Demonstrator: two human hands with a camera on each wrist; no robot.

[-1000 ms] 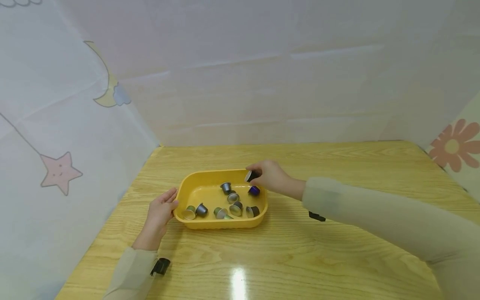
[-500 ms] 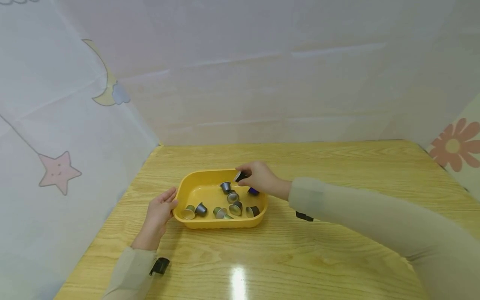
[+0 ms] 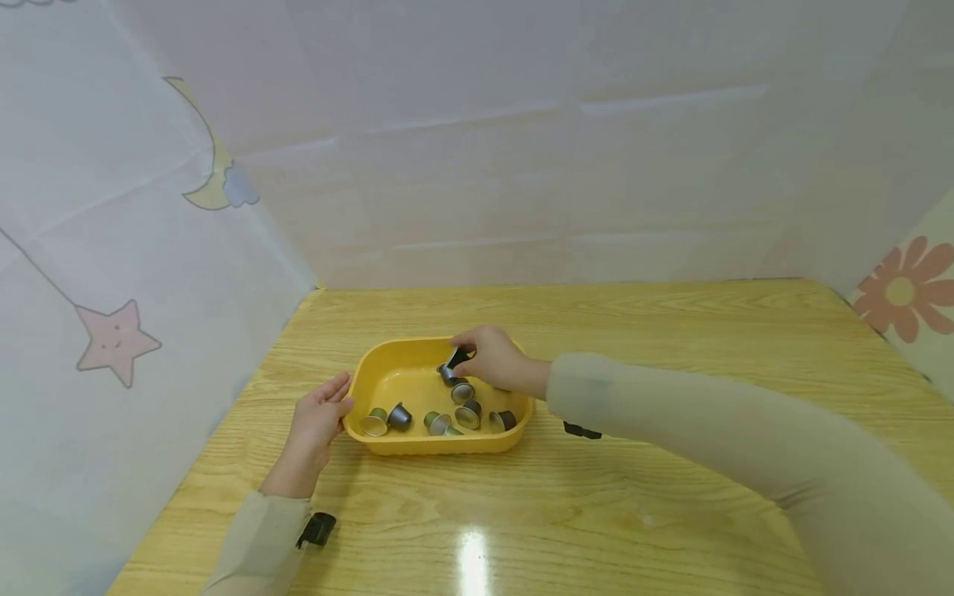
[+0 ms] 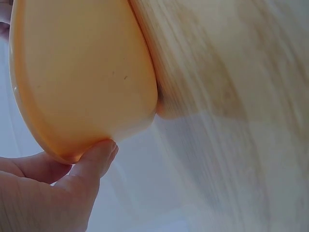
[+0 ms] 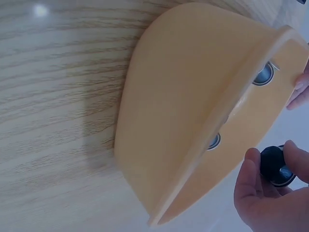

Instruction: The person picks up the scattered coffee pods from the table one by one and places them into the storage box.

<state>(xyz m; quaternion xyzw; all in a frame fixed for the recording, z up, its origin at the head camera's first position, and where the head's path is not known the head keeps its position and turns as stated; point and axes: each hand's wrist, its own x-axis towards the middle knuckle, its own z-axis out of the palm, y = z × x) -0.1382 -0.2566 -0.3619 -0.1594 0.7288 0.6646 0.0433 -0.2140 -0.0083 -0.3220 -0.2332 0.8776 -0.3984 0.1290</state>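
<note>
A yellow plastic tray [image 3: 440,445] with raised sides stands on the table, several coffee capsules inside it. At its left end, my left hand [image 3: 316,418] grips the rim between thumb and fingers, which the left wrist view shows close up. My right hand [image 3: 493,358] is over the tray's far side and pinches a black coffee capsule [image 5: 272,162] between thumb and fingers. Right below that hand lies a dark grey capsule [image 3: 447,374], partly covered. A silver-lidded capsule [image 3: 462,391] sits just in front of it. The blue capsule at the tray's right end is hidden behind the right hand.
Along the tray's near side lie more capsules: a green one [image 3: 375,423], a grey one [image 3: 400,416] and a black one [image 3: 502,421]. The wooden table [image 3: 633,513] runs back to a pale printed cloth wall [image 3: 522,165]. Black straps [image 3: 318,528] sit at both wrists.
My right hand has moved left across the tray's far side with the black capsule, from above the blue capsule to above the dark grey one. The left hand stays on the rim.
</note>
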